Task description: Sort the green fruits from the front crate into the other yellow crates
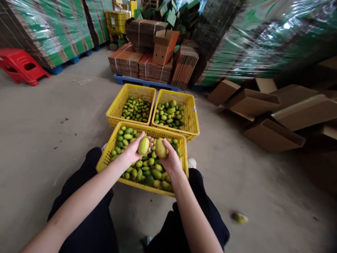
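Observation:
Over the near yellow crate [142, 188] I hold one fruit in each hand. My left hand [134, 150] is closed around a smooth, oval, yellow-green mango [143, 146], thumb on top. A slightly duller and larger yellow-green mango [161, 148] sits in my right hand [170, 159], gripped between thumb and fingers. The two fruits are close together but apart. Beneath them the crate holds many green and yellowish mangoes [156, 174], partly hidden by my hands and forearms.
Two more yellow crates [112, 112] [194, 121] of similar fruit stand just beyond. Flattened cartons [158, 72] lie stacked on a blue pallet [147, 83]. Empty cardboard boxes [255, 100] are heaped at right, a red stool [22, 65] at left. One blurred fruit [240, 217] lies on the floor.

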{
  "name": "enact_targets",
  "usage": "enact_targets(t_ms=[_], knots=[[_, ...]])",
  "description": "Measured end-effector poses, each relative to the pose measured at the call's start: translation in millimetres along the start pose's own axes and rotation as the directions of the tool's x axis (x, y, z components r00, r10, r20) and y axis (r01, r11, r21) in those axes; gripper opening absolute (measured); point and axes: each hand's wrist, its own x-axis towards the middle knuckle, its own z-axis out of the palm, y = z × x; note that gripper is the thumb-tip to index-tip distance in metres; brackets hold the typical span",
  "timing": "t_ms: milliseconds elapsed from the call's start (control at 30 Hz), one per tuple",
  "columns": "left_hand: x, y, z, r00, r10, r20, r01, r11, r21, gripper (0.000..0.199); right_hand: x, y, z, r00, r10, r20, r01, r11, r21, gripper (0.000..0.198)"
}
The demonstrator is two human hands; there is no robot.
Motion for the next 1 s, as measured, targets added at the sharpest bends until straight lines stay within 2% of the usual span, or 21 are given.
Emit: enact_targets(t_ms=[67,167,267,333,467,600,767,900,1000], knots=[[0,0,1,1.000,-0.031,0.007,0.031,0.999,-0.010,0.033,-2,-3,1,1.000,0.021,-0.008,-0.021,1.000,-0.019,0.024],[0,-2,2,0.997,-0.068,-0.027,0.065,0.992,-0.107,0.038,-5,-5,4,0.994,0.054,-0.094,-0.056,0.998,-0.017,0.027],[0,-5,3,0.992,0.007,-0.124,-0.028,0.985,-0.168,0.022,-7,-5,7,0.993,0.037,-0.115,-0.038,0.999,-0.006,0.029],[1,-6,3,0.984,0.061,-0.169,-0.082,0.989,-0.119,0.014,-7,-5,7,0.994,0.034,-0.101,-0.035,0.999,-0.016,0.031],[2,-5,1,0.993,0.044,-0.110,-0.044,0.999,0.003,0.023,-10,-6,7,0.997,0.079,-0.003,-0.079,0.996,-0.048,0.036],[2,-4,-1,0.997,-0.058,-0.053,0.059,0.998,0.018,0.037,-13,-6,5,0.997,0.037,0.070,-0.026,0.989,-0.144,0.037],[4,-6,-3,0.996,-0.078,0.034,0.074,0.992,0.103,0.042,-11,0,5,0.998,0.062,0.029,-0.057,0.987,-0.150,0.035],[3,-9,-6,0.997,-0.063,0.038,0.061,0.996,0.062,0.045,-5,7,6,0.998,0.060,-0.030,-0.064,0.984,-0.168,0.027],[4,-13,-7,0.999,-0.018,-0.042,0.019,1.000,0.012,0.027,-1,9,9,0.984,0.167,-0.070,-0.176,0.972,-0.158,0.026]])
